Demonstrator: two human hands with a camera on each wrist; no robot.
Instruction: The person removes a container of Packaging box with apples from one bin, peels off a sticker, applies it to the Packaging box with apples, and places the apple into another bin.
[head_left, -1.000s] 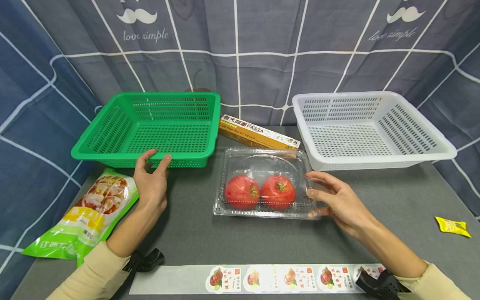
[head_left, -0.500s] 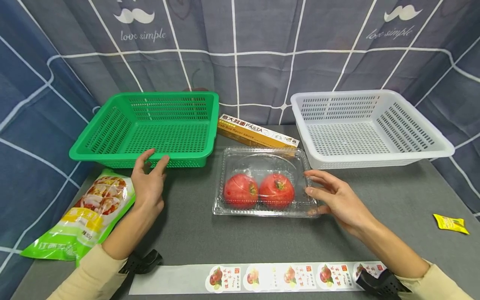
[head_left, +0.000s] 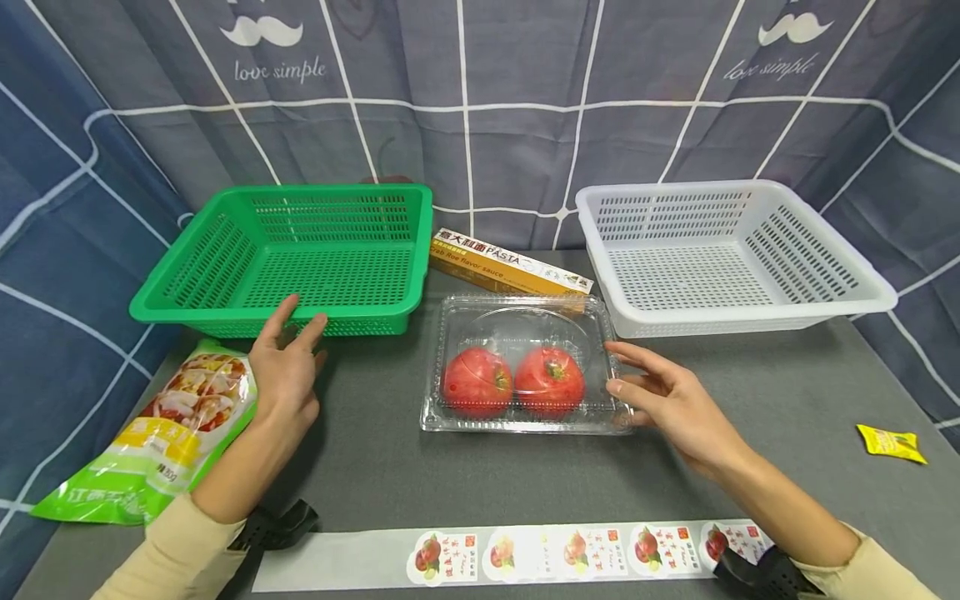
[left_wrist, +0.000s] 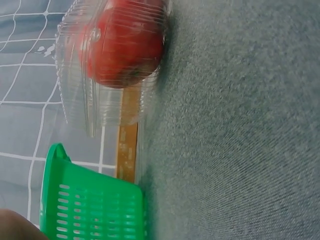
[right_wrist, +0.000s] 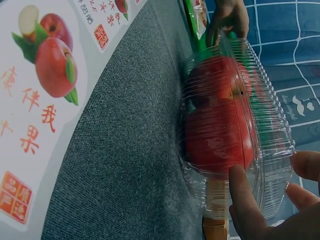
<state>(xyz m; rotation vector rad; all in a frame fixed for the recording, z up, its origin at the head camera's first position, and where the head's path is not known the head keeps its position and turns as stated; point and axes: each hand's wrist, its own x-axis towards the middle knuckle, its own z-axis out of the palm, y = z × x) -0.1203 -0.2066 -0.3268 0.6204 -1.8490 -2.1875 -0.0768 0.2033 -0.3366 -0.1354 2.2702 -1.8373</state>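
A clear plastic clamshell box (head_left: 525, 321), lid down, lies on the grey table with two round red fruits (head_left: 478, 382) inside. My right hand (head_left: 675, 404) is at its right end; in the right wrist view the thumb (right_wrist: 245, 200) overlaps the near side and two fingertips reach the far side. My left hand (head_left: 285, 367) is spread, with thumb and index finger right at the front rim of a green perforated basket (head_left: 300, 314). Beside the left forearm lies a green-and-white food bag (head_left: 161, 450), partly covered by the arm.
A yellow-and-white pasta box (head_left: 510, 264) lies behind the clamshell, between the green basket and a white basket (head_left: 750, 318). A strip of fruit stickers (head_left: 517, 556) runs along the table's front. At right is a small yellow packet (head_left: 891, 442). A grey checked cloth hangs behind.
The whole head view has shifted a little left. Both hands stay by the basket and the clamshell; the right hand's lower fingertips show less through the plastic.
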